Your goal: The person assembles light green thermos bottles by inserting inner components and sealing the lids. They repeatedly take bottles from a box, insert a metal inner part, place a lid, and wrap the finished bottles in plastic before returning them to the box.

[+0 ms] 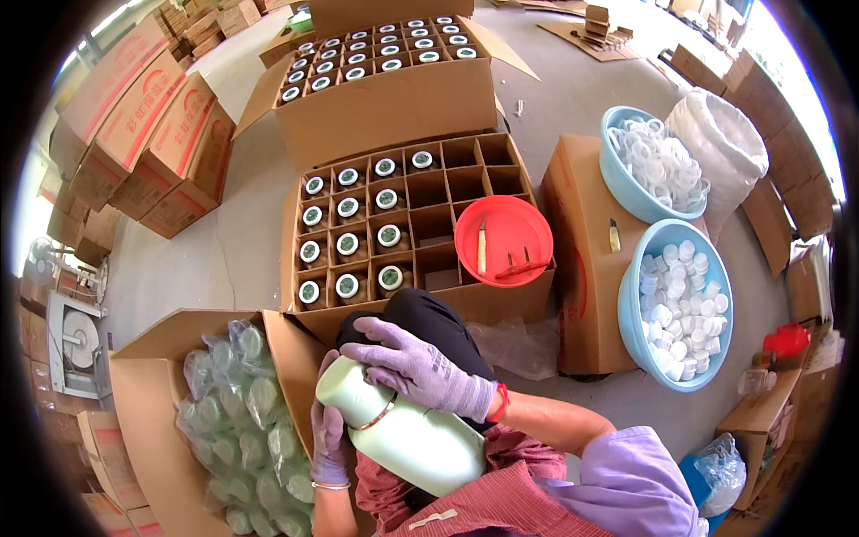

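A pale green vacuum flask (420, 447) with a copper-coloured ring below its top lies tilted across my lap, its top end pointing up and left. My right hand (416, 362), in a light purple glove, curves over the upper side of the flask's top, fingers wrapped round it. From the left, my left hand (329, 438), gloved alike, grips the top end; part of its fingers is hidden behind the flask. Beside my left arm an open carton (143, 394) holds several green flasks in clear plastic bags (242, 412).
Ahead stands a divided carton (420, 309) with white-rimmed flasks in its left cells. A red bowl (506, 268) with small tools rests on its right side. Blue basins hold white caps (680, 313) and white rings (653, 161). Another filled carton (385, 107) stands farther back; stacked boxes (152, 125) are left.
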Demonstrator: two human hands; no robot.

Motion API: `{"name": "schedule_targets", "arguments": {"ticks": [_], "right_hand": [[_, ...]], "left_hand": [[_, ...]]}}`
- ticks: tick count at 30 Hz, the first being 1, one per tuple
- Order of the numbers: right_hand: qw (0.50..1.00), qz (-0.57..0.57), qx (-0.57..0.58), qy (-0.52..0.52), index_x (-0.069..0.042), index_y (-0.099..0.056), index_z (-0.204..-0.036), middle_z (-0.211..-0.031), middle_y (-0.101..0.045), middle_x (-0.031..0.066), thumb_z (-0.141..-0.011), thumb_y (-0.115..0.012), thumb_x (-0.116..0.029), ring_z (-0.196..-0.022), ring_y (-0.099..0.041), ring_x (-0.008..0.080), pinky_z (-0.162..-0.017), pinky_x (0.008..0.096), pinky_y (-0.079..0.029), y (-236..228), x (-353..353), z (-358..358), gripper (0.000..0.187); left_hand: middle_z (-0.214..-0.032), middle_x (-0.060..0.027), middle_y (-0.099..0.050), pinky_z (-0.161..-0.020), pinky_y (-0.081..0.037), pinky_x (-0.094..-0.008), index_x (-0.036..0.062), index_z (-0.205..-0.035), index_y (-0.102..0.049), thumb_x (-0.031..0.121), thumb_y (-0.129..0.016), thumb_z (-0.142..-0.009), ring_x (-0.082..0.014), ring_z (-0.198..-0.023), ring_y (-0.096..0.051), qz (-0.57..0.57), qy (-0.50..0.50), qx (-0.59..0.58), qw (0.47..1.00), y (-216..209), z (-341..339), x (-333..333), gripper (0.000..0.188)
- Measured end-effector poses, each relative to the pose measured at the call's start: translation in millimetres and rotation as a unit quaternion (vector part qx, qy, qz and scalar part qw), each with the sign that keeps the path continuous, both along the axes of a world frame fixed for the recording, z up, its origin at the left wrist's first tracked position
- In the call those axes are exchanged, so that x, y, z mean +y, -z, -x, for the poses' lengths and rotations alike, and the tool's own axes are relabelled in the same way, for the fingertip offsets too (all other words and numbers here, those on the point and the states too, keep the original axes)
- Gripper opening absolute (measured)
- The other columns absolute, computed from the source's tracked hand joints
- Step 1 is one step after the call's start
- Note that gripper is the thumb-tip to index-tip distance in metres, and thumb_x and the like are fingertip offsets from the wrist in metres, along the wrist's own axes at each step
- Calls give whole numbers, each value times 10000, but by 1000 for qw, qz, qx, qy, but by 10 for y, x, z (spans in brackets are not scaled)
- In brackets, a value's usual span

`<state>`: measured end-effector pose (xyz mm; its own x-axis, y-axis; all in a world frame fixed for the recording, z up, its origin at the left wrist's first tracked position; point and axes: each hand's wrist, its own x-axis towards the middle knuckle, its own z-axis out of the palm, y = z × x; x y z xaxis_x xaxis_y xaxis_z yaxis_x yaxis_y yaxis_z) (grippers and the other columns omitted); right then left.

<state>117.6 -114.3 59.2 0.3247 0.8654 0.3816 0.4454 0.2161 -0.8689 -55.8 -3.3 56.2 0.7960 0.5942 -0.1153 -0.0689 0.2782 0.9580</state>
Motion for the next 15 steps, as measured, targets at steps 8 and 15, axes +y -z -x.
{"name": "schedule_targets", "arguments": {"ticks": [8, 15], "right_hand": [[937, -50, 343, -46, -83, -526, -1221, -1374, -490, 123, -744, -827, -264, -1299, -470, 234, -1076, 403, -417, 181, -35, -428, 593], [862, 92, -113, 485, -6, -500, -1011, -1094, -493, 174, -699, -875, -255, -981, -513, 359, -855, 423, -473, 1634, -236, -2447, 548]], "left_hand": [[-1457, -186, -413, -1101, -376, -398, 23, -1546, -246, 438, -836, -765, -291, -1297, -468, -241, -25, 14, 970, -97, -388, -215, 1063], [-1236, -80, -617, -983, -451, -280, -2, -1416, -469, 227, -723, -919, -150, -1117, -565, -60, 180, 225, 956, -271, -392, 181, 603]]}}
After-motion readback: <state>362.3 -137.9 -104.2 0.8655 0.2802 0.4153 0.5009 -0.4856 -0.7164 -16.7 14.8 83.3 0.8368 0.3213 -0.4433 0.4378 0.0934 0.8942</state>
